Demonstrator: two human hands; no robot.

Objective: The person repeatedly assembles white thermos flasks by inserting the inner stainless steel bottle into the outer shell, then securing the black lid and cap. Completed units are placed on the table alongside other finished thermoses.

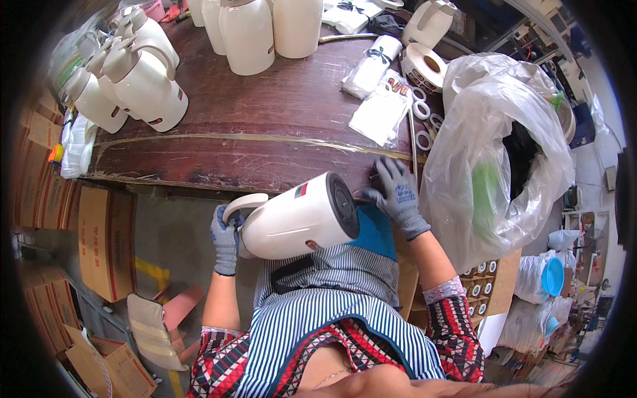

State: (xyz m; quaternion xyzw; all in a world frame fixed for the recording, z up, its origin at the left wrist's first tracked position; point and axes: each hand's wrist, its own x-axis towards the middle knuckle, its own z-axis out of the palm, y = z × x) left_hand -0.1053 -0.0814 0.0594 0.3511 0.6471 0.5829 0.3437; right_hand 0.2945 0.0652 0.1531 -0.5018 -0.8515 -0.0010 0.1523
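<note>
A white vacuum jug lies on its side across my lap, its black base facing right and a small red-and-black label on its body. My left hand, in a grey-blue work glove, is closed on the jug at its handle and lid end; the lid is mostly hidden. My right hand, gloved alike, rests at the table's front edge just right of the jug's base, apart from it. Its fingers are spread and I see nothing in them.
The dark red wooden table carries white jugs at left and more jugs at the back. White plastic sleeves, a label roll and tape rings lie at right, beside a large clear plastic bag. Cartons stand at left.
</note>
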